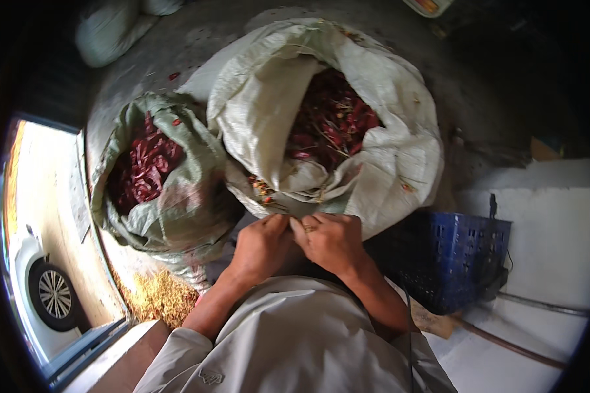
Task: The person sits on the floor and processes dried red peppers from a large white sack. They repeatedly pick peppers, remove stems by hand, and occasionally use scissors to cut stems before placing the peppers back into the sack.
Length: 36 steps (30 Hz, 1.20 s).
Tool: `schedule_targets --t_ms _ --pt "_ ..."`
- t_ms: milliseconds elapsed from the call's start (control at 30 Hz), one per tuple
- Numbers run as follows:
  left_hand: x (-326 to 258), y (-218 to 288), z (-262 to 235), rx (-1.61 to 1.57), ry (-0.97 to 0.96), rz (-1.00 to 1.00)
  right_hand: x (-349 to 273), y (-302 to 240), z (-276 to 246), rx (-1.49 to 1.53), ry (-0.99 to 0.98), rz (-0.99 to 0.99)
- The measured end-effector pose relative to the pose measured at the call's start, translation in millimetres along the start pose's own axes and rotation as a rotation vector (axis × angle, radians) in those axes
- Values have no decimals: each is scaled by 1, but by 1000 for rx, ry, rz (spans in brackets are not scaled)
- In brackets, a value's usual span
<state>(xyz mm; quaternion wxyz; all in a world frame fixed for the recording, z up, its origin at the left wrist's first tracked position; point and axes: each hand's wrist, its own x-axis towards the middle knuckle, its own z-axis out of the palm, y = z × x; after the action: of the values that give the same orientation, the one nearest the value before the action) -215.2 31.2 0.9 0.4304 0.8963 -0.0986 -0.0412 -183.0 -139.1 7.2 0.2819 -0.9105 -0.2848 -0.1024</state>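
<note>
A large white woven sack (387,157) stands open in front of me, full of dried red chillies (331,121) with stems. My left hand (262,245) and my right hand (331,239) are pressed close together at the sack's near rim, fingers curled on something small between them; what it is I cannot tell. A ring shows on my right hand. To the left a greenish sack (177,203) holds darker red chillies (144,167) without stems.
A blue plastic crate (452,259) stands at my right, beside a white surface (544,229). A heap of yellowish stems (157,298) lies on the floor at lower left. Another pale sack (108,33) sits at top left. A car wheel (54,295) shows outside the doorway.
</note>
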Motion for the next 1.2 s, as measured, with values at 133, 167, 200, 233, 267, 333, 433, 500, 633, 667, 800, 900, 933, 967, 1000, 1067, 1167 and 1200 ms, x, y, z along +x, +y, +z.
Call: schedule_targets --t_ms 133,167,200,233,267,333,433,500,633,667,800,900,933,967,1000,1067,1167,1200 --pt "3 9 -11 -125 92 -77 9 -7 7 -51 202 -21" --pt "3 12 -16 -155 109 -83 13 -10 6 -48 221 -24" --pt "0 10 -18 -373 127 -192 16 -13 5 -9 273 -17" --pt "-1 13 -20 -590 136 -305 18 -16 6 97 302 9" --pt "1 24 -27 -774 147 -366 20 -18 10 255 305 30" --pt "-2 22 -41 -950 124 -450 28 -20 2 574 320 56" --pt "1 3 -52 -1170 227 -337 27 9 0 511 491 214" --pt "-2 -23 -81 -1013 284 -411 20 26 -25 1471 318 738" --pt "18 -102 -152 -121 600 -457 -26 47 -5 1954 105 680" --pt "20 -143 -173 505 610 -299 -40 47 0 1988 49 746" --pt "67 -96 -142 600 630 -82 -90 52 5 2100 33 957" --pt "104 -47 -87 183 377 -234 -106 53 -13 1896 160 1089" --pt "117 -34 -63 269 291 -73 -106 53 -22 1724 217 1144" --pt "131 -27 -41 358 205 88 -102 54 -31 1621 257 1175" --pt "150 -29 -22 434 133 310 -100 53 -37 1443 305 1141" --pt "175 -36 6 585 -21 484 -100 59 -42 959 324 1039" --pt "187 -42 21 752 -170 369 -101 81 -44 -18 336 579" --pt "189 -48 19 764 -163 354 -102 77 -47 -147 142 760"
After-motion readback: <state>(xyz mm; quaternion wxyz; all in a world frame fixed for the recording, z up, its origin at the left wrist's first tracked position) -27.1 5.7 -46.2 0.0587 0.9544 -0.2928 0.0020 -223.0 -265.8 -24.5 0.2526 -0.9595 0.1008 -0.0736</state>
